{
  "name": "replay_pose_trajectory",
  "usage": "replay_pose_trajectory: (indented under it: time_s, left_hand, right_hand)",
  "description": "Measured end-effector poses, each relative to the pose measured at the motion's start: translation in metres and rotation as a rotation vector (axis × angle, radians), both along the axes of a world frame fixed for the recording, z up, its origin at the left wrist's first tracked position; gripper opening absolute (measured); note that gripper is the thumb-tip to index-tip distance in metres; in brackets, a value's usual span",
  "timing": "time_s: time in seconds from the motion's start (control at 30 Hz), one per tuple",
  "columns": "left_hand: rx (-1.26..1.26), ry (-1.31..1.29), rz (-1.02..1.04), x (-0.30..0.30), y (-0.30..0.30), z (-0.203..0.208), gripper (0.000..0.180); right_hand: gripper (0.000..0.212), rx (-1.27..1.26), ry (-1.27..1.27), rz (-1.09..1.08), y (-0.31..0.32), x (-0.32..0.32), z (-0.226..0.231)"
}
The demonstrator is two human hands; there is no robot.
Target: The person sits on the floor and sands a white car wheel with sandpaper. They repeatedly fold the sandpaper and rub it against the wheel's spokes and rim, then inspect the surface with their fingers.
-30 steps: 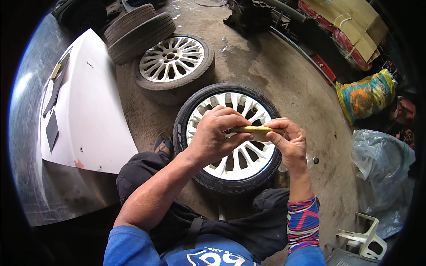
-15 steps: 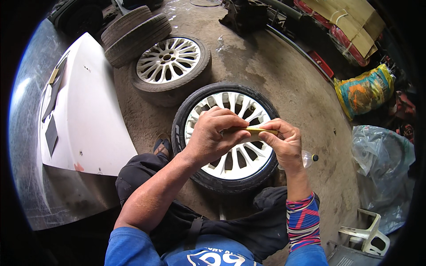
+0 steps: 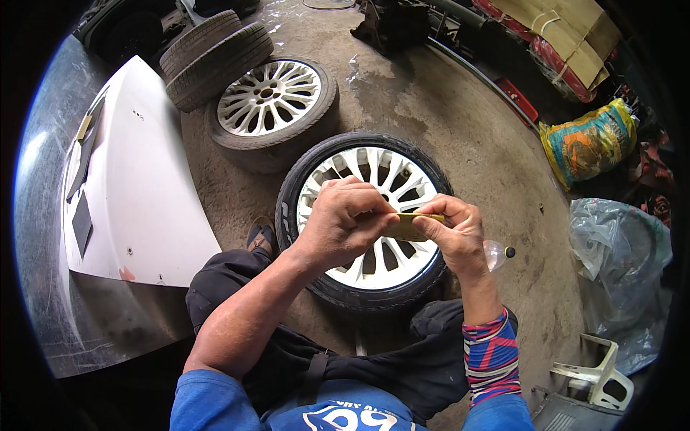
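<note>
Above a wheel with white spokes (image 3: 372,271) and a black tyre, I hold a thin yellowish strip (image 3: 407,228) between both hands. My left hand (image 3: 348,219) pinches its left end with thumb and fingers, hiding that part. On the other end, my right hand (image 3: 458,233) grips with the thumb below and the fingers above. The strip is flat, with a brighter yellow upper edge; its exact kind cannot be made out. The wheel lies face up on the floor beneath my hands, partly covered by them.
A second white-spoked wheel (image 3: 269,97) lies farther left, with worn tyres (image 3: 215,65) leaning on it. A white car panel (image 3: 136,179) stands at the left. To the right are a clear bottle (image 3: 494,255), a colourful sack (image 3: 589,144), plastic sheeting (image 3: 622,273) and a pale chair part (image 3: 600,373).
The strip has tilted, so more of its flat face shows between my hands. Both hands have shifted slightly and keep their grip.
</note>
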State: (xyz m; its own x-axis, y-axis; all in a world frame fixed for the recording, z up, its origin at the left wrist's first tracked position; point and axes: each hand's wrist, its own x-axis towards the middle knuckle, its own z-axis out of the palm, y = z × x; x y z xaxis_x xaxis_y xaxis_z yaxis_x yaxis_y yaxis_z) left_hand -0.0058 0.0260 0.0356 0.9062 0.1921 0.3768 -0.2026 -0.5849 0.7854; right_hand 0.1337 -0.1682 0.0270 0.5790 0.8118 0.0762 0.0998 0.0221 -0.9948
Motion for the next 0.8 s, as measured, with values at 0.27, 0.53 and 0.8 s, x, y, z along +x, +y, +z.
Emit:
replay_pose_trajectory:
  time_s: [0.27, 0.53, 0.8]
  left_hand:
    - [-0.465, 0.199, 0.067, 0.000, -0.004, -0.004, 0.020]
    - [-0.925, 0.083, 0.127, 0.007, 0.003, -0.017, 0.027]
    - [-0.643, 0.235, 0.080, 0.008, 0.004, -0.017, 0.023]
  right_hand:
    - [0.045, 0.043, 0.245, 0.011, 0.011, -0.007, -0.003]
    - [0.067, 0.161, 0.339, -0.015, 0.018, -0.017, -0.009]
    - [0.028, 0.097, 0.376, -0.139, 0.019, -0.014, -0.019]
